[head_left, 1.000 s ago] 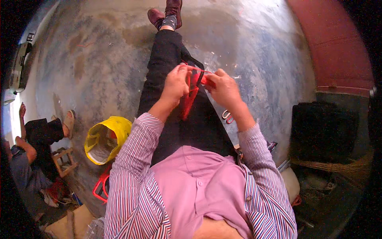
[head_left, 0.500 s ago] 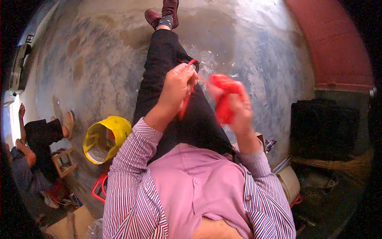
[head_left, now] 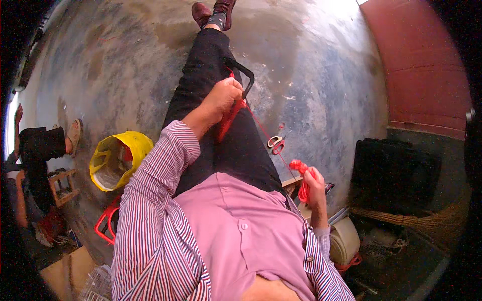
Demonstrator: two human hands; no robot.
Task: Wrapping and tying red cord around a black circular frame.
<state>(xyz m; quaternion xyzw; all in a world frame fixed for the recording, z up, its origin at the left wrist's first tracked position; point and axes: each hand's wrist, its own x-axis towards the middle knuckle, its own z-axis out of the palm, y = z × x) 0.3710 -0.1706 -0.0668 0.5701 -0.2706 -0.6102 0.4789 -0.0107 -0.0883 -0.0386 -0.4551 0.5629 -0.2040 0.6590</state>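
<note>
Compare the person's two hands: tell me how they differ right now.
The left hand rests on the black-trousered thigh, pinning red cord against a black frame; the right hand is drawn back beside the hip, off the leg. The left hand grips low and closed over the work; the right hand holds a loose bunch of red cord. Both hold the same cord, stretched taut between them.

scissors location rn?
Head view: scissors lie on the floor right of the person's legs, beyond the right hand and its red cord.
</note>
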